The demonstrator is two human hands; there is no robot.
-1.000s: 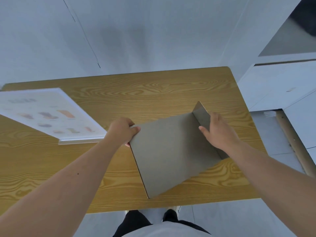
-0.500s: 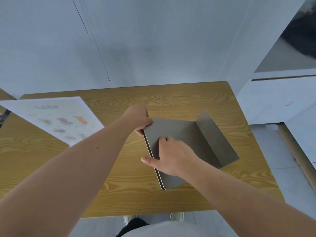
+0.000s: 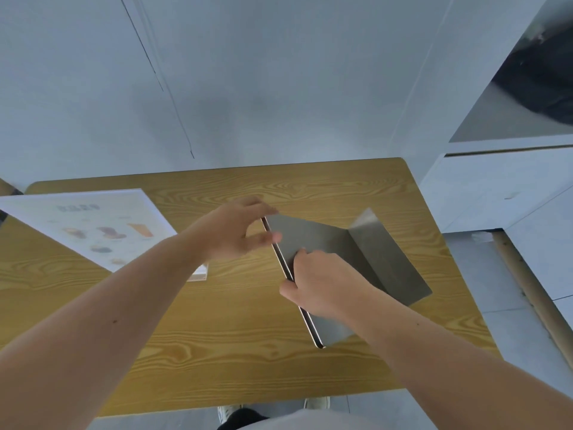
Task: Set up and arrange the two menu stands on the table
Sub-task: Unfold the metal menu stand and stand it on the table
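A grey menu stand (image 3: pixel 322 237) lies back-side up on the right half of the wooden table (image 3: pixel 217 352), its support flap (image 3: pixel 387 259) folded out to the right. My right hand (image 3: pixel 322 283) grips the stand's left edge near the middle. My left hand (image 3: pixel 235 231) is at the stand's far left corner, fingers spread and blurred, touching the edge loosely. A second menu stand (image 3: pixel 93 225), white with pictures of food, sits tilted on the table's left side.
A white wall runs just behind the table. White cabinets (image 3: pixel 496 187) stand to the right, with tiled floor and a wooden strip (image 3: pixel 533 299) beside the table. My shoes (image 3: pixel 316 403) show below the table's near edge.
My right hand has moved from the flap to the stand's left edge. My left hand's fingers have loosened at the far corner. The grey stand has shifted right and farther onto the table.
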